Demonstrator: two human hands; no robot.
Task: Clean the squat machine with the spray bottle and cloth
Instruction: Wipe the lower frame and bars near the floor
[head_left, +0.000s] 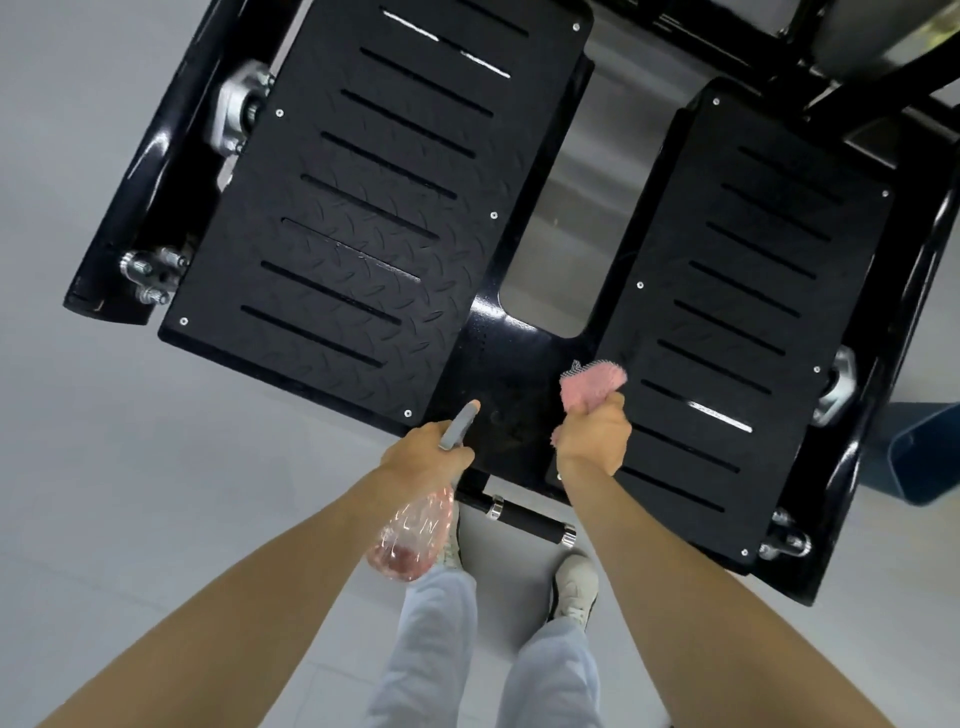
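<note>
The squat machine (509, 384) lies straight ahead of and below the person, filling the upper picture. Its two black footplates have their long axes running away from the body and leaning to the right, and their slots run crosswise. The left footplate (363, 208) and right footplate (727, 338) are joined at the near end by a glossy black crosspiece (493, 364), and this is the part directly in front of both hands. The left hand (426, 457) grips the spray bottle (415, 540) by its neck, fingers curled round it. The clear body with its pinkish liquid hangs back toward the person, and the grey nozzle (462, 423) points forward and slightly right, onto the crosspiece just beside the left plate's near corner. The right hand (592, 439) is closed round a bunched pink cloth (592, 384), a tuft of which sticks out over the inner near edge of the right plate (whether it touches the metal cannot be told). The right hand is therefore nearer the right plate and the left hand nearer the left. A spray onto the crosspiece would likely need little re-aiming, and the cloth could then sweep in from just beside it. A short black bar (519, 514) sits below the hands, above a pale shoe (574, 587) on the grey floor (130, 467).
</note>
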